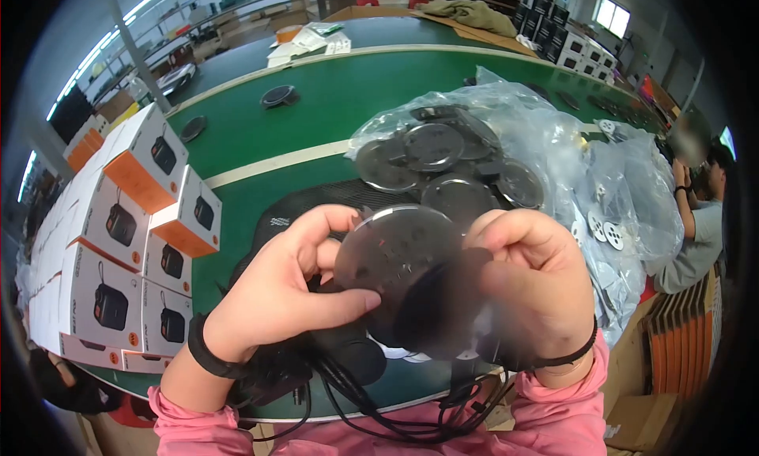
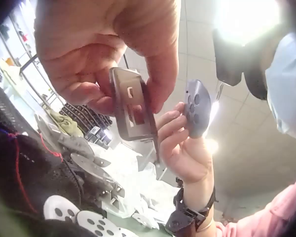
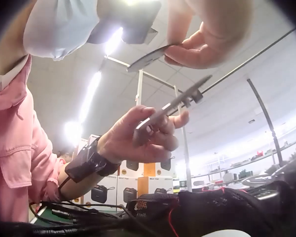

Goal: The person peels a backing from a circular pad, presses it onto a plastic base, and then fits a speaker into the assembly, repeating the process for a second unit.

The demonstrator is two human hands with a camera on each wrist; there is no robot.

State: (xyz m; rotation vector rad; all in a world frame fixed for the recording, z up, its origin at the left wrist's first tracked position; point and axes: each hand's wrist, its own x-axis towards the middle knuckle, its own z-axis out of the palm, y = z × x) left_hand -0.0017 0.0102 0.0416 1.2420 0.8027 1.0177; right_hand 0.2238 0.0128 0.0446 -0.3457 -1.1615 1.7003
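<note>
My left hand (image 1: 277,286) pinches a dark, see-through round cover (image 1: 387,246) between thumb and fingers. Edge-on in the right wrist view, this cover (image 3: 175,104) has small projections on one face. My right hand (image 1: 541,278) holds a thin grey disc with several round holes (image 2: 198,107), which appears only as a dark blur (image 1: 443,298) in the head view, overlapping the cover's lower right. A gap separates the two pieces in the right wrist view. Behind them lies a pile of similar dark round covers (image 1: 433,148).
Boxes with speaker pictures (image 1: 111,298) are stacked at left. A clear plastic bag (image 1: 553,148) and white discs with holes (image 1: 613,235) lie at right, with another person (image 1: 696,227) beyond. Black cables (image 1: 356,393) hang near the front edge of the green table (image 1: 245,132).
</note>
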